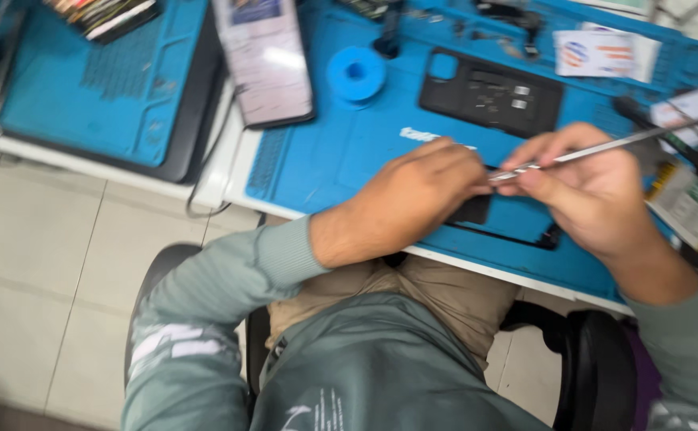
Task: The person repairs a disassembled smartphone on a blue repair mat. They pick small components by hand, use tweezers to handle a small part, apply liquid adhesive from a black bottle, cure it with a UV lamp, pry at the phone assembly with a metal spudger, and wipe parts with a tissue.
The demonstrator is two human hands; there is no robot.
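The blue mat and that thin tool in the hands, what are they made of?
The blue mat looks like soft matte silicone or rubber: dull surface, moulded ridges. The thin tool, held in the right hand, appears to be bare metal: silvery with bright glints.

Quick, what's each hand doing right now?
Left hand: closed, fingertips pinching the tip of the metal tool.
Right hand: closed, holding the metal tool.
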